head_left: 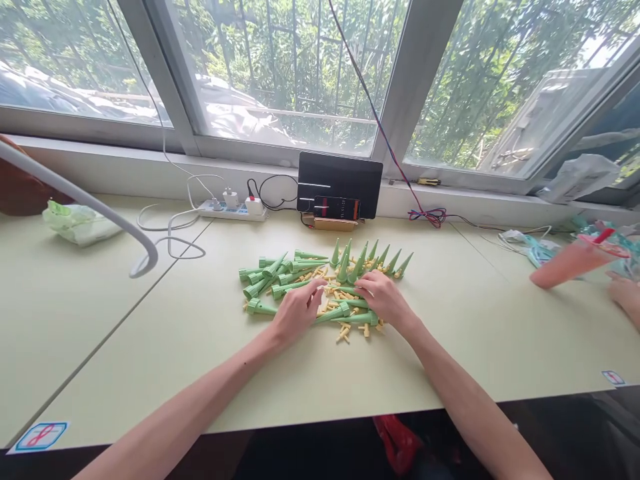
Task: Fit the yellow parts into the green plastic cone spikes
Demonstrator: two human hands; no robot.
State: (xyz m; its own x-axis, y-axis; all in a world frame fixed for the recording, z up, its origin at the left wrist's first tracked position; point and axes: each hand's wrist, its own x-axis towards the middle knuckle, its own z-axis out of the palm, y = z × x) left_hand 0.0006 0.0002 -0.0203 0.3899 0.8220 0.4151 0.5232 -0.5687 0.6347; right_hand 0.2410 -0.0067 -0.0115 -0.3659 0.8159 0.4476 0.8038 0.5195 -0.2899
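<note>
The person's two bare forearms [475, 387] are lying nearest the camera, slanting inward over a broad pale-green desk [150, 360]. At its middle, a loose heap of tapered light-green plastic spikes [255, 288] is spreading around both hands. The left hand [299, 305] is hanging over the heap's middle, with spikes lying just to its left and others beside its thumb. The right hand [384, 295] is bending over the heap's right part, its fingers lying just in front of the upright spikes and over flat ones. The fingers of both hands are curling; I cannot tell whether either set is clamping on a piece.

Behind the heap, a black rectangular flat screen [340, 175] is leaning near the window. A dark phone [337, 207] is standing against it, showing sideways digits too small to read surely. A white card with a blue outline [41, 437] is lying at the desk's front left edge, bearing a red mark resembling an 8.

About eight spikes are standing points up; the flat ones are overlapping too much for a sure count. Many small pale-yellow plastic connectors [343, 333] are scattering among them, too crowded to count.
</note>
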